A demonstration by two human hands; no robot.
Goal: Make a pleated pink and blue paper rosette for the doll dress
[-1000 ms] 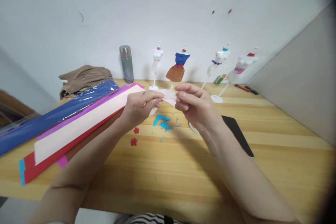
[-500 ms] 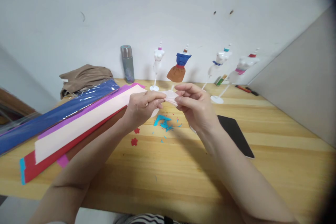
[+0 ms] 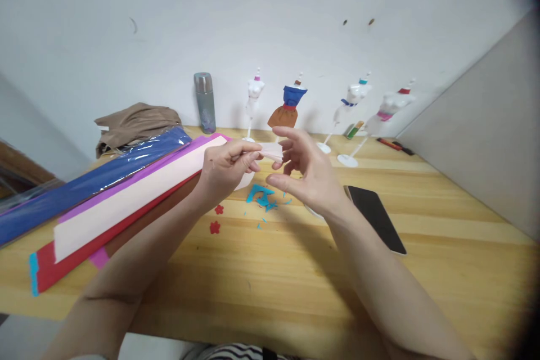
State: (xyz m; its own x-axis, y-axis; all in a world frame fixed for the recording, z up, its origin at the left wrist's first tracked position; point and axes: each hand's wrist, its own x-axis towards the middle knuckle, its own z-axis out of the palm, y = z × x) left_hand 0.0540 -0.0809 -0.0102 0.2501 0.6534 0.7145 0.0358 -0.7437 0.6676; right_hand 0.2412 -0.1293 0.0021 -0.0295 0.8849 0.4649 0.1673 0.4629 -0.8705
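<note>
My left hand (image 3: 230, 163) pinches one end of a small folded strip of pale pink crepe paper (image 3: 272, 151) between thumb and fingers. The strip's layered free end points right, towards my right hand (image 3: 306, 166). That hand is open, thumb and fingers spread around the free end; whether a fingertip touches it I cannot tell. On the table below lie turquoise paper scraps (image 3: 262, 197) and two red paper flowers (image 3: 215, 227). Behind my hands stands a mini dress form in a blue top and brown skirt (image 3: 289, 107), partly hidden by my right hand.
Long crepe paper sheets (image 3: 126, 202) in several colours lie at the left, beside brown cloth (image 3: 139, 124). A flask (image 3: 205, 104) stands by the wall. More white dress forms (image 3: 255, 90) line the back. A black phone-like slab (image 3: 375, 219) lies at the right, markers (image 3: 390, 144) behind it.
My right hand has let go of the pink paper's right end and its fingers have spread apart. My left hand keeps its pinch and has shifted slightly left.
</note>
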